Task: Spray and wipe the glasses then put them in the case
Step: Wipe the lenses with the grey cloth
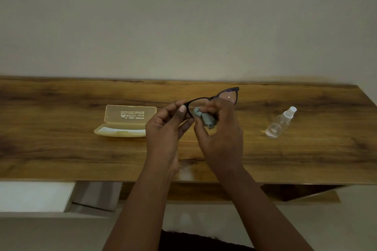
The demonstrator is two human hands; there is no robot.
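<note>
**Wiping under way, case waiting open**

Above the wooden desk (61,149), the left hand (165,128) is pinching the black-framed glasses (228,92) while the right hand (222,128) is pressing a grey-blue cloth (205,118) on one lens. Further back, the yellow case (126,121) is lying open and the spray bottle (280,122) is resting. Next, probably: the other lens.

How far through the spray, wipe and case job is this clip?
Spraying looks done: the spray bottle stands aside on the table. Wiping is in hand: left hand holds the glasses, right hand rubs a cloth on one lens. The open case waits empty.
</note>
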